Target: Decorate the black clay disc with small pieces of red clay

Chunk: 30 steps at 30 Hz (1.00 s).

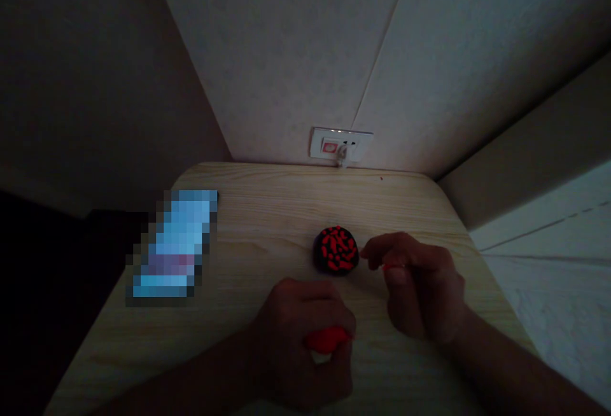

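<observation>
A dark, round, thick disc (316, 259) lies on the wooden tabletop, its top covered with several small red dots and short strips. Just in front of it, my left hand (305, 339) is closed around a lump of red modelling clay (328, 339), part of which shows between thumb and fingers. To the right of the disc is my right hand (420, 282), with a small bit of red clay (394, 268) pinched at the thumb. Its index fingertip points at the disc's right edge; whether it touches is too dark to tell.
A lit phone (176, 238), blurred out, lies at the tabletop's (267, 206) left edge. A wall socket (341, 144) with a plug sits just behind the table's back edge. Walls stand behind and to the left. A tiny red speck (381, 179) lies near the back edge.
</observation>
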Motion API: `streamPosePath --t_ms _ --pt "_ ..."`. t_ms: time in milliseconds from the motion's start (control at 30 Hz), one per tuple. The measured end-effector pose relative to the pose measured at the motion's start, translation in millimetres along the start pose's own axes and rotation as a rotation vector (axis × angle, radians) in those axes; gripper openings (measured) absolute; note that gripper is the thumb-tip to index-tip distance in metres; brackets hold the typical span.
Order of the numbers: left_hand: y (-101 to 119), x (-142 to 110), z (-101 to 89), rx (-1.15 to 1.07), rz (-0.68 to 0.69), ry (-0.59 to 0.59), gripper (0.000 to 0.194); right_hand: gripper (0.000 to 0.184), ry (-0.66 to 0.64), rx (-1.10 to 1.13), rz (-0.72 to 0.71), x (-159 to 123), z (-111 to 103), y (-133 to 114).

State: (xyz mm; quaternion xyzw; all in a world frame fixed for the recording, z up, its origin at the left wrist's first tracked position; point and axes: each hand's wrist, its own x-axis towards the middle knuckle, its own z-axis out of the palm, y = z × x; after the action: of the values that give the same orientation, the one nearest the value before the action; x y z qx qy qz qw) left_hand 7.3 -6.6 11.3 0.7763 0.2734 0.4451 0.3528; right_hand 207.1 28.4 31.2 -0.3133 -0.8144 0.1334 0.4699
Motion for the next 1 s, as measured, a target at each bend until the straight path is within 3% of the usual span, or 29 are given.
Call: streamPosePath --t_ms 100,200,300,500,733,1000 --pt "-1 -1 -0.7 -0.035 -0.013 0.013 0.017 0.012 0.008 0.012 -0.044 -1 0 4" --pt "-1 2 -5.2 -0.099 -0.054 0.062 0.015 0.009 -0.067 -0.098 -0.132 3 0 2" --pt "0 7 -11.1 -0.176 -0.165 0.148 0.004 0.002 -0.087 -0.156 -0.23 8 0 -4" --pt "-1 12 -17.5 -0.229 -0.346 0.285 0.005 0.013 -0.114 -0.165 -0.251 9 -1 -11" --pt "-2 13 -15.3 -0.279 -0.267 0.291 0.006 0.022 -0.16 -0.127 -0.307 2 -2 -4" --pt "-3 11 -15.1 -0.232 -0.288 0.323 0.012 0.016 -0.127 -0.135 -0.328 7 1 -6"
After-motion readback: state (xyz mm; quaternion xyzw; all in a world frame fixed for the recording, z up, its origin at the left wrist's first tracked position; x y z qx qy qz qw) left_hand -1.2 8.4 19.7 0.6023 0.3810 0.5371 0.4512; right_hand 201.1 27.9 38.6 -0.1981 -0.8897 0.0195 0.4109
